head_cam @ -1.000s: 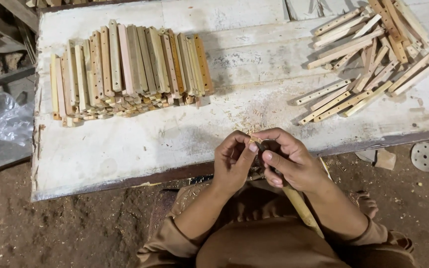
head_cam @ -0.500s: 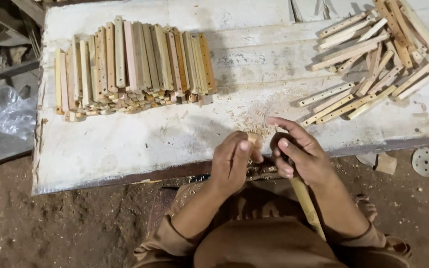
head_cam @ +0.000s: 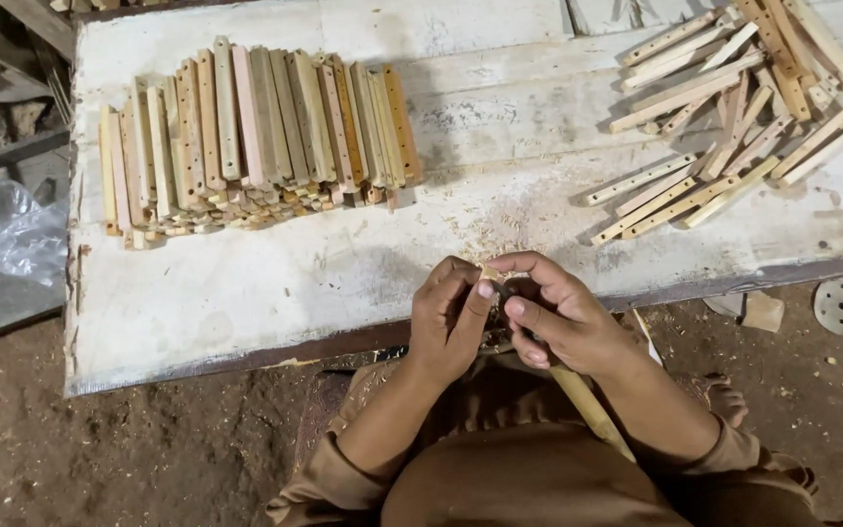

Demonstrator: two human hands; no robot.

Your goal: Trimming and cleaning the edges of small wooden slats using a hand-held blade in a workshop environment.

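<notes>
At board edge (head_cam: 246,356), hands (head_cam: 504,317) together

Woodworking workshop, whitewashed workbench (head_cam: 246,293), stacked wooden sticks (head_cam: 246,137), sawdust, dirt floor (head_cam: 100,439)

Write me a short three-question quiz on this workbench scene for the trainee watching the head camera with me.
1. True or false: the neat stack of pale flat wooden sticks lies toward the left end of the worn whitewashed wooden board.
2. Multiple choice: where is the loose heap of drilled wooden strips? A) on the dirt floor B) at the board's right end C) in the person's lap.
3. Short answer: what do the left hand and the right hand do together?

Key
1. True.
2. B.
3. They pinch a small piece between their fingertips at the board's near edge; a long pale wooden stick runs down from under the right hand. The piece is too covered to tell more.
</notes>
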